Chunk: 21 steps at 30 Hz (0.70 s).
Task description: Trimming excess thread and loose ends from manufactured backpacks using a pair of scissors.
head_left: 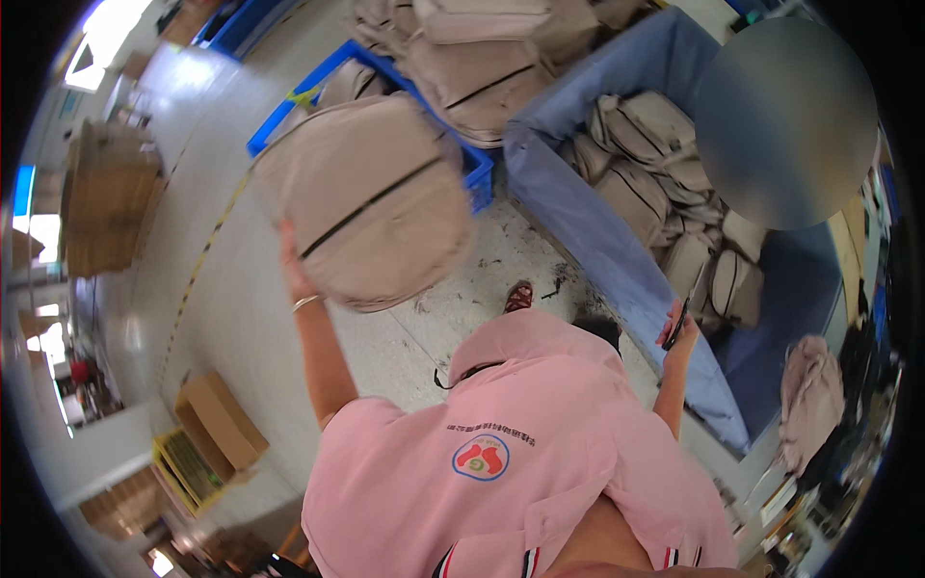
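My left hand [297, 265] is closed on the edge of a round beige fabric bag [385, 236] with a black zipper line across it. The bag is held up in front of me, over the near side of a blue plastic crate [479, 183]. My right hand [680, 334] is lower, by the edge of a large bin with blue-grey fabric sides [617, 275]. It is closed around a dark, slim tool that looks like scissors [682, 320]. Several beige bags [636, 197] lie heaped inside that bin.
More beige bags [487, 87] are piled behind the crate. Cardboard boxes [111, 197] stand at the left, and an open carton [220, 424] sits lower left. A beige cloth [811, 400] hangs at the right. A blurred round patch hides the upper right.
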Motion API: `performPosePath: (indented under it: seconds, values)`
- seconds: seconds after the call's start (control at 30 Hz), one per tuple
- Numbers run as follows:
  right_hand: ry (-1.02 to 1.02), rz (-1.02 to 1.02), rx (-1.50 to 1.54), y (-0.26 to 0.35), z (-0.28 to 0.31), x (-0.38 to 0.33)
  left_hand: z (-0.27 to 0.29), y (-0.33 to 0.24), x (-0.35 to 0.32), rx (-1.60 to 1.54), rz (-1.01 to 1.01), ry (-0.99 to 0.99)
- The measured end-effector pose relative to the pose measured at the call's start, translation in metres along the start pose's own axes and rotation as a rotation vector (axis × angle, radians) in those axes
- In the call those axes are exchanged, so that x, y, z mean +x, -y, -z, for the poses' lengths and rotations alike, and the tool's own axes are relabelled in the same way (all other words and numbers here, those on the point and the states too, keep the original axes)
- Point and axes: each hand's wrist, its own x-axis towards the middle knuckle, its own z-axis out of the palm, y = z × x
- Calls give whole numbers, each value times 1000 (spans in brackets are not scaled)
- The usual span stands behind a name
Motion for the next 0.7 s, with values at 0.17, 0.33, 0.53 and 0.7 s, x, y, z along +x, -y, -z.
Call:
performPosePath:
  seconds: [0.17,0.33,0.53,0.7]
  values:
    - [-57,-6,71,-12,29,-7,115,0,97,418,-5,-25]
    - [-271,-114,-124,-6,26,-27,149,65,150,849,383,-397]
    - [-508,-127,-198,-53,85,-53,-15,240,72,591,321,177]
    - [-649,-79,-256,-99,142,-45,-185,273,9,841,-323,579]
